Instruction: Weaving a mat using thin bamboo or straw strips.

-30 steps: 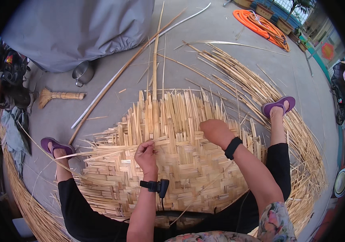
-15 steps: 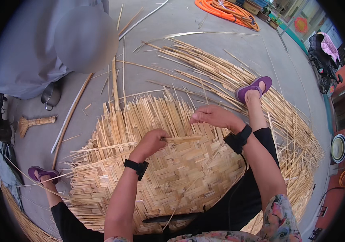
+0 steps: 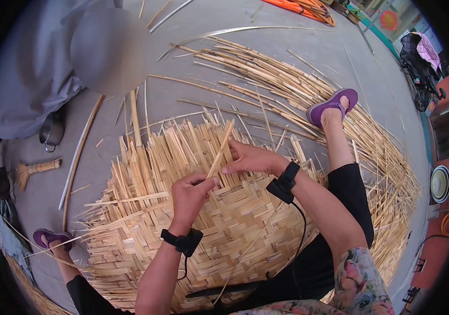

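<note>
A flat, pale reed strip (image 3: pixel 221 148) stands tilted up above the woven mat. My left hand (image 3: pixel 190 198) pinches its lower end between thumb and fingers. From the right, my right hand (image 3: pixel 256 159) has its thumb and curled fingertips against the same strip; some of its fingers are hidden behind it. Beneath both hands spreads the half-round reed mat (image 3: pixel 235 220) in a diagonal weave, its loose strip ends fanning out along the far and left edges. A few long strips jut from its left side.
A big pile of reed strips (image 3: pixel 282 79) curves along the right, with my purple shoe (image 3: pixel 334 106) on it. At left lie a small straw brush (image 3: pixel 38 168), a metal pot (image 3: pixel 52 130) and a long pole (image 3: pixel 81 152). A grey-covered person (image 3: pixel 40 68) is beyond.
The strip in my left hand has swung from lying flat, pointing right, to pointing up and away. My right hand has moved left and nearer, onto it. The view has shifted slightly.
</note>
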`<state>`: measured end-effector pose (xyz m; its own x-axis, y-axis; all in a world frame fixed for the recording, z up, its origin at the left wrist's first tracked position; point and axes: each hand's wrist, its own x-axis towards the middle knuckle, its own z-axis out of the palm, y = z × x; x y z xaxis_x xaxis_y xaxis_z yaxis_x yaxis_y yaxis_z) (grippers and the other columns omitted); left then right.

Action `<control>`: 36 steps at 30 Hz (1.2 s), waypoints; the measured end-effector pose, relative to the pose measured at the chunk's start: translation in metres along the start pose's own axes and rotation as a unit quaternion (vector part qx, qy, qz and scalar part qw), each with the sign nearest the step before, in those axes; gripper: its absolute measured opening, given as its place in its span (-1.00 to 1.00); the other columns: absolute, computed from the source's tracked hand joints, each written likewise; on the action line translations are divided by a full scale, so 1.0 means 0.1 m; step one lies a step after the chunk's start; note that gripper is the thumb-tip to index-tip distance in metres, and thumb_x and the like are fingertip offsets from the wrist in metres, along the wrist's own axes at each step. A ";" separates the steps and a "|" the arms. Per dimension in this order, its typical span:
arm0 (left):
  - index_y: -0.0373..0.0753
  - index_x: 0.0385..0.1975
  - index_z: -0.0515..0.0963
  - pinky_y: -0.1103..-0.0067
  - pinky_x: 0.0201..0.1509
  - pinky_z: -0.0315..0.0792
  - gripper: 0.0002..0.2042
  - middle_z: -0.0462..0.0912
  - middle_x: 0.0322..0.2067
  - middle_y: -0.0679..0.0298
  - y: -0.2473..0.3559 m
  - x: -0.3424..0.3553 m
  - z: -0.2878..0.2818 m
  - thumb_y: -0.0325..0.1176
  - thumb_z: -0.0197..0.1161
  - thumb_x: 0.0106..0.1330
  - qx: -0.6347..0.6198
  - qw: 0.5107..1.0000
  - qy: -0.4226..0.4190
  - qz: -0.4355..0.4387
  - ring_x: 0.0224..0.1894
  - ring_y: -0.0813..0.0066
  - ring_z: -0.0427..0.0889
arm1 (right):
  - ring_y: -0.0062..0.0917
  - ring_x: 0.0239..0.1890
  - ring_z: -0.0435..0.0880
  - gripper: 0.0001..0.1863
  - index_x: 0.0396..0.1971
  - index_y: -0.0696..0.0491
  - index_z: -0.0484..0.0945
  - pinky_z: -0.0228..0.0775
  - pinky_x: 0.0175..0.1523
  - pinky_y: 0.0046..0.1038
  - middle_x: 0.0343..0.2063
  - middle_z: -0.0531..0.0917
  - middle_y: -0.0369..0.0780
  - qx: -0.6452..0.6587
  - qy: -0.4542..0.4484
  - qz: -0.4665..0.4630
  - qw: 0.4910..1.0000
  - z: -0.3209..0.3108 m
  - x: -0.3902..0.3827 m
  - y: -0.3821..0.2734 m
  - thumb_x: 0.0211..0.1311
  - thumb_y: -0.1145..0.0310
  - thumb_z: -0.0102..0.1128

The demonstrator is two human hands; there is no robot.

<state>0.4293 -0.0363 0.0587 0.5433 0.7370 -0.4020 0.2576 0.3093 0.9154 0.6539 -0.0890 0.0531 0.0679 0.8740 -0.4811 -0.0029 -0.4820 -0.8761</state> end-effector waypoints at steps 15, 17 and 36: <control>-0.37 -0.15 0.68 0.60 -0.20 0.48 -0.76 0.71 -0.36 0.24 -0.37 0.45 -0.02 -0.46 0.39 0.20 0.171 0.979 -0.109 -0.007 -0.31 0.55 0.62 | -0.71 -0.37 0.48 -0.89 -0.25 0.09 0.70 0.41 -0.23 -0.57 -0.28 0.58 -0.39 0.111 0.400 -0.088 0.905 0.55 -0.54 0.64 0.26 0.43 0.32; -0.34 0.03 0.60 0.58 -0.12 0.50 -0.68 0.70 -0.21 0.23 -0.39 0.27 -0.14 -0.49 0.31 0.26 -0.104 0.994 -0.024 0.003 -0.17 0.53 0.63 | -0.59 -0.23 0.50 -0.84 -0.19 0.05 0.68 0.40 -0.10 -0.49 -0.29 0.52 -0.33 0.008 0.399 -0.133 0.907 0.49 -0.76 0.63 0.24 0.41 0.32; -0.19 0.13 0.50 0.67 -0.23 0.60 -0.62 0.66 -0.11 0.34 -0.78 -0.70 -1.15 -0.53 0.29 0.32 -0.300 0.922 0.245 -0.002 -0.17 0.60 0.66 | -0.15 -0.22 0.67 -0.79 -0.30 -0.04 0.57 0.47 -0.15 -0.13 -0.37 0.70 -0.14 -0.612 0.014 -0.130 0.780 -0.15 -0.41 0.06 0.29 0.14 0.21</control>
<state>0.2798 -0.0430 0.0181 0.0794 0.8731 -0.4811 -0.3090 0.4804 0.8208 0.6657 -0.1285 0.0678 -0.0709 0.9584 -0.2764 0.9679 -0.0009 -0.2513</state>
